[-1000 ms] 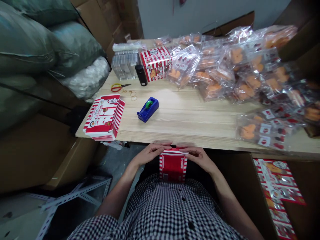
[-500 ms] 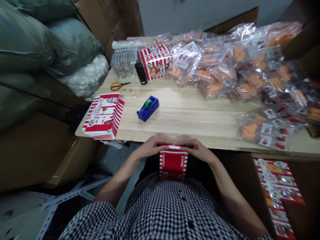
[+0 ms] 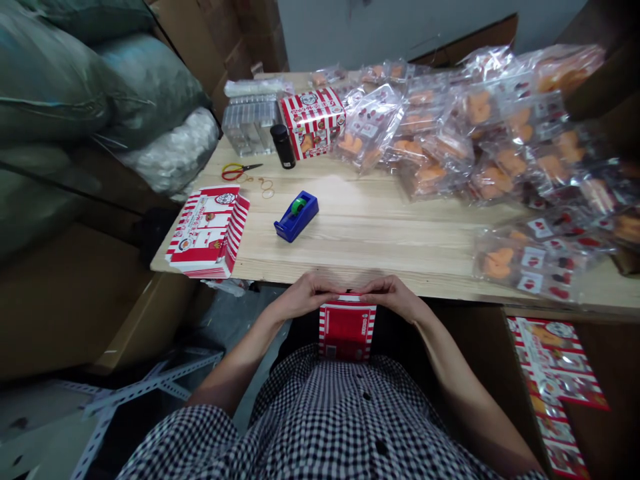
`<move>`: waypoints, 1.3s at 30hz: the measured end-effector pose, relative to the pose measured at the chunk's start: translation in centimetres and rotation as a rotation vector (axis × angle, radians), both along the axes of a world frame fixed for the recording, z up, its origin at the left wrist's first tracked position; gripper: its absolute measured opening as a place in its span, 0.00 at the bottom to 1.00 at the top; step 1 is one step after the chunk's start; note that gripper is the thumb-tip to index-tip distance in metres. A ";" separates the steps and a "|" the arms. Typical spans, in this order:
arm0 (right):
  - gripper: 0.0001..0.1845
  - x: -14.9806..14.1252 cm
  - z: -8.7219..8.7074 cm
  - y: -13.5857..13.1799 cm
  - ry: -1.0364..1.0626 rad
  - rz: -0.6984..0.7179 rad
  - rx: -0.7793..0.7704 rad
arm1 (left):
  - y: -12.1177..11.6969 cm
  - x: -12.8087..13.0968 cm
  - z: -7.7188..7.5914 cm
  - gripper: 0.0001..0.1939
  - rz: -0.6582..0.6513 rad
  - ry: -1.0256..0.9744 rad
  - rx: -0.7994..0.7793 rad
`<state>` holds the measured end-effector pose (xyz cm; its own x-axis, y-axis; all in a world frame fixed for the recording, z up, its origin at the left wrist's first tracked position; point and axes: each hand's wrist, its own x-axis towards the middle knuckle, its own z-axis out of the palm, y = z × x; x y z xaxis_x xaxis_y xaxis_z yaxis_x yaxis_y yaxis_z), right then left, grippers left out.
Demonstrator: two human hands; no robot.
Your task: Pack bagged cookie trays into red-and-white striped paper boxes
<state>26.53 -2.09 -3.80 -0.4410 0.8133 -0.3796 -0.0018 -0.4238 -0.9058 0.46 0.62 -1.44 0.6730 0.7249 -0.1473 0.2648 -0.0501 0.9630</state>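
Observation:
A small red-and-white striped box [image 3: 347, 331] stands upright against my checked shirt, just below the front edge of the wooden table [image 3: 370, 233]. My left hand [image 3: 303, 297] and my right hand [image 3: 391, 295] both grip its top, fingers curled over the upper flap and nearly meeting in the middle. The box's top is hidden under my fingers.
On the table lie a stack of flat striped cartons [image 3: 209, 232], a blue tape dispenser [image 3: 296, 217], scissors [image 3: 239, 171], rubber bands [image 3: 267, 189], a black bottle [image 3: 283, 147], an assembled striped box [image 3: 313, 123] and many clear packets of orange pieces [image 3: 480, 140]. More flat cartons [image 3: 557, 373] lie lower right.
My hands have closed in from the sides onto the box's top, fingers now curled over it and closer together. The box has risen slightly toward the table edge.

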 end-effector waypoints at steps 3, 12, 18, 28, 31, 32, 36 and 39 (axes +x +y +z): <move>0.15 0.9 0.1 -0.4 0.021 0.050 0.019 | 0.0 -0.3 0.0 0.14 -0.054 0.026 0.029; 0.15 1.6 1.7 1.9 -0.112 0.336 0.222 | 0.7 -0.8 0.7 0.15 -0.167 0.042 0.021; 0.14 0.5 1.1 -0.4 -0.117 0.099 0.222 | -0.4 -1.4 0.9 0.18 -0.151 0.024 0.157; 0.18 0.9 2.3 -4.1 -0.207 0.083 0.344 | -2.1 -1.4 1.1 0.20 -0.111 0.057 0.217; 0.17 0.9 2.2 -4.4 -0.226 0.065 0.402 | -2.8 -1.7 1.5 0.22 -0.118 0.087 0.278; 0.17 0.9 2.1 -4.5 -0.226 0.059 0.411 | -3.0 -1.7 1.7 0.23 -0.127 0.106 0.307; 0.17 0.9 1.9 -4.6 -0.232 0.048 0.432 | -4.3 -1.4 2.0 0.28 -0.116 0.223 0.487; 0.18 0.5 1.9 -4.7 -0.237 0.052 0.464 | -5.2 -0.1 1.3 0.30 -0.044 0.291 0.645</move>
<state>27.08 -6.83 -1.90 -0.4308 0.8990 -0.0789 0.2365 0.0281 -0.9712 0.36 -4.59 -0.11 0.7023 0.7011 0.1235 0.4915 -0.6030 0.6284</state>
